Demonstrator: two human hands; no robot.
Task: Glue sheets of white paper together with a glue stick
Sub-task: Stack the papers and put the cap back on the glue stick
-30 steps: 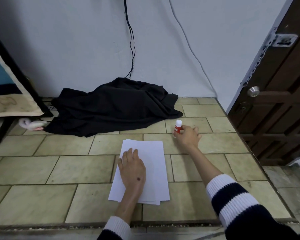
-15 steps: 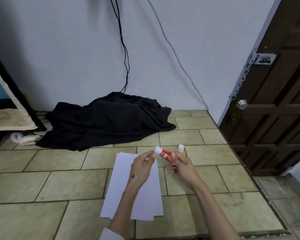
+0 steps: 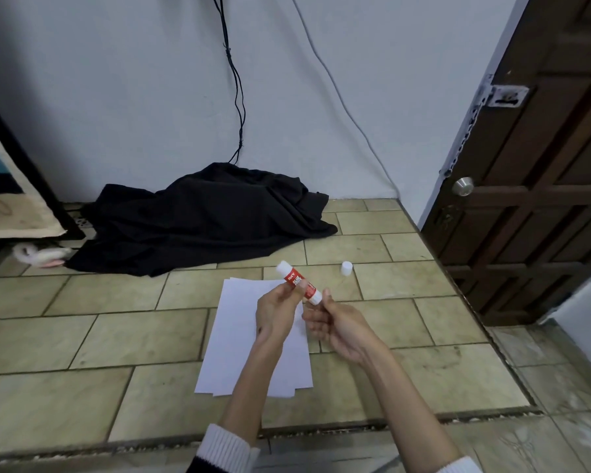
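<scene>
A red and white glue stick (image 3: 299, 283) is held tilted in the air above the top of a small stack of white paper sheets (image 3: 232, 339) that lies on the tiled floor. My left hand (image 3: 276, 310) pinches the stick around its red middle. My right hand (image 3: 338, 324) has its thumb and fingertips on the white lower end of the stick. A small white cap (image 3: 346, 268) stands alone on the tiles, to the right of the stick and beyond my right hand. The stick's upper end is white.
A heap of black cloth (image 3: 202, 220) lies against the wall behind the paper. A dark wooden door (image 3: 533, 199) closes off the right side. A slanted board (image 3: 11, 199) and a pink-white object (image 3: 38, 256) are at the left. A raised floor edge (image 3: 287, 435) runs near me.
My left hand has lifted off the paper and joined my right hand on the glue stick, which has come up from the floor. The white cap now stands alone on the tiles.
</scene>
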